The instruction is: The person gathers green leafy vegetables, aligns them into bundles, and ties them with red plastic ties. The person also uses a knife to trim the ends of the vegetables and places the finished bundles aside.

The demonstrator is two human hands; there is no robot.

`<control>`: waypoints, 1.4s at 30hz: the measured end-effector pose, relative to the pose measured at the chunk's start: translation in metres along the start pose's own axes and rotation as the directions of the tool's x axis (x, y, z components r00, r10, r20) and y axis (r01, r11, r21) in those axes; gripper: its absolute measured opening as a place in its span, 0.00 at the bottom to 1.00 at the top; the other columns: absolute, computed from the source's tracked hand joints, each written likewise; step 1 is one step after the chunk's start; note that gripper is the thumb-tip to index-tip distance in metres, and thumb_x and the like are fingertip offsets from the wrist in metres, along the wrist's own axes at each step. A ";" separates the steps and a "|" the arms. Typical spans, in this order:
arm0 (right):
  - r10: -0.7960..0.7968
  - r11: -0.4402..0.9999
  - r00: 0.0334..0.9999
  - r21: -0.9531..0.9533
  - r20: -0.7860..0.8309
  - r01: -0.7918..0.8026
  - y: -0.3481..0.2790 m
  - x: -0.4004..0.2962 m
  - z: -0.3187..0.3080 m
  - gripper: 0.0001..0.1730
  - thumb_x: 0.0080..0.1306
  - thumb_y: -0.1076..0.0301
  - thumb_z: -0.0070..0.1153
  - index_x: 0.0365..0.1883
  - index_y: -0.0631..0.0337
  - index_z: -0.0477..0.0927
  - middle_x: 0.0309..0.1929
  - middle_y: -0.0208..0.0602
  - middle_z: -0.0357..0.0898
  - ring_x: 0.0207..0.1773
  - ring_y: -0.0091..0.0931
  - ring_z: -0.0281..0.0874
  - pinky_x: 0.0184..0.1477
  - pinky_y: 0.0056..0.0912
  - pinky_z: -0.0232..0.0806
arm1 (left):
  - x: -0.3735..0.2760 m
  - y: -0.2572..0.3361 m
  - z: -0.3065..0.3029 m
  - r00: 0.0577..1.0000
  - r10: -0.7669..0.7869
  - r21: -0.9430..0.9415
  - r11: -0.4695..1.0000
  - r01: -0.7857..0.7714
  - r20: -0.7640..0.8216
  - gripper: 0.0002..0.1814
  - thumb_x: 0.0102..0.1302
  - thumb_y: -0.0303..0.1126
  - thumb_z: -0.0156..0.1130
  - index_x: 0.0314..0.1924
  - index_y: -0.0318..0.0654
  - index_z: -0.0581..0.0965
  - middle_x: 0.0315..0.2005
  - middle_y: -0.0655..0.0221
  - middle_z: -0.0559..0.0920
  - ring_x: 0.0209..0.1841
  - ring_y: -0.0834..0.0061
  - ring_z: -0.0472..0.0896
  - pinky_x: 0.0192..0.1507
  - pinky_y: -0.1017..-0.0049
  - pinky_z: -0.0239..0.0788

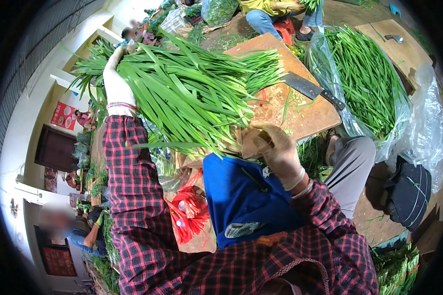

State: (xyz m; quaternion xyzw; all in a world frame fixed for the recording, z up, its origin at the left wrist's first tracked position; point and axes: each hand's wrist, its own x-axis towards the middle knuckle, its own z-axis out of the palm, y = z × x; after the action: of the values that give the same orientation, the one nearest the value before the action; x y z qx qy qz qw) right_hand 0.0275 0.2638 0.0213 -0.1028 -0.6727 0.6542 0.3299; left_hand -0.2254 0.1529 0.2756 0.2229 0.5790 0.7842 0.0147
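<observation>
A large bunch of garlic chives slopes across in front of me, leafy ends to the upper left and pale stem ends to the lower right. My left hand, in a white glove, lies among the leafy ends with its fingers curled into them, partly hidden. Beside the stem ends is my right hand, gloved too, its fingers bent and apart with nothing visible in them. A smaller pile of chives rests on the wooden board. A cleaver lies next to that pile, its black handle over the board's right edge.
A clear plastic bag full of chives stands right of the board. Red plastic ties lie left of the blue cloth over my leg. Tied bundles are at lower right. Another person sits beyond the board.
</observation>
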 end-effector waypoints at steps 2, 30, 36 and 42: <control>-0.530 0.808 0.844 -0.353 -0.083 0.473 -0.041 0.015 0.018 0.14 0.65 0.66 0.57 0.49 0.55 0.80 0.31 0.38 0.81 0.34 0.34 0.81 0.37 0.32 0.74 | -0.004 0.009 -0.002 1.000 0.003 0.008 1.000 -0.003 0.019 0.17 0.72 0.37 0.50 0.53 0.33 0.76 0.47 0.63 0.81 0.48 0.67 0.80 0.55 0.68 0.72; 0.209 0.608 0.934 0.710 0.288 -0.355 0.027 0.030 -0.015 0.13 0.71 0.65 0.50 0.50 0.59 0.76 0.41 0.32 0.78 0.38 0.23 0.77 0.41 0.25 0.72 | -0.003 0.004 0.050 0.963 -0.111 0.164 0.984 0.071 0.246 0.13 0.66 0.39 0.59 0.40 0.35 0.81 0.33 0.68 0.83 0.36 0.73 0.81 0.44 0.74 0.73; 0.338 0.297 0.882 0.853 0.327 -0.430 0.008 0.029 -0.067 0.04 0.71 0.69 0.47 0.38 0.58 0.71 0.19 0.23 0.61 0.14 0.15 0.51 0.17 0.17 0.47 | 0.011 -0.022 0.057 0.948 0.031 0.393 0.905 -0.161 0.316 0.16 0.64 0.43 0.63 0.40 0.36 0.84 0.35 0.71 0.84 0.37 0.80 0.79 0.47 0.78 0.68; 0.508 0.725 0.843 0.442 0.176 -0.529 0.041 -0.018 -0.080 0.15 0.72 0.68 0.48 0.54 0.61 0.75 0.23 0.26 0.69 0.19 0.16 0.62 0.22 0.16 0.56 | 0.039 -0.036 0.063 0.976 0.197 0.603 0.770 -0.209 0.087 0.18 0.59 0.43 0.67 0.41 0.35 0.82 0.34 0.69 0.83 0.35 0.78 0.80 0.43 0.76 0.71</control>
State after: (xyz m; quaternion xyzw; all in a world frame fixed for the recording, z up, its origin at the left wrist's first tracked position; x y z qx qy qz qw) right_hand 0.0757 0.3230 -0.0287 -0.1886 -0.4431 0.8660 0.1345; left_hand -0.2460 0.2321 0.2697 0.2842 0.7725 0.5511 -0.1372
